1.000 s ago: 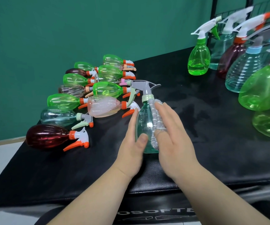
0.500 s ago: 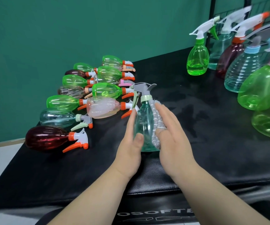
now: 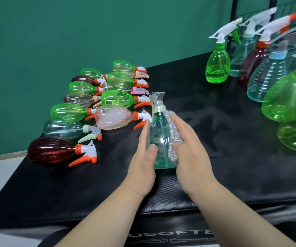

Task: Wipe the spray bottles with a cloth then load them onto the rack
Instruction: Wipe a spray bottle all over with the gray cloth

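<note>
Nearest, on the black mat (image 3: pixel 223 175), the left hand (image 3: pixel 141 168) lies flat against the left side of the upright teal spray bottle (image 3: pixel 159 138), fingers straight and thumb laid on its front. The right hand (image 3: pixel 191 157) is just as flat on the other side and presses a grey ribbed cloth (image 3: pixel 173 136) against the wall, so the bottle is sandwiched between two spread palms rather than gripped by curled fingers. It looks empty, thin-walled clear plastic — probably very light, a little springy under pressure, and slick wherever the cloth is not between skin and plastic. The belly suits wiping. For carrying, the better hold is likely the narrow neck under the grey trigger head (image 3: pixel 157 99), where the collar stops the fingers sliding. Farther left, unwiped bottles lie on their sides in rows, from the dark red bottle (image 3: pixel 51 150) to the pink bottle (image 3: pixel 113 117) and the green ones behind. Far right, upright bottles such as the bright green bottle (image 3: pixel 217 66) cluster by the black wire rack (image 3: pixel 232 24) — whether they stand or hang cannot be told.
</note>
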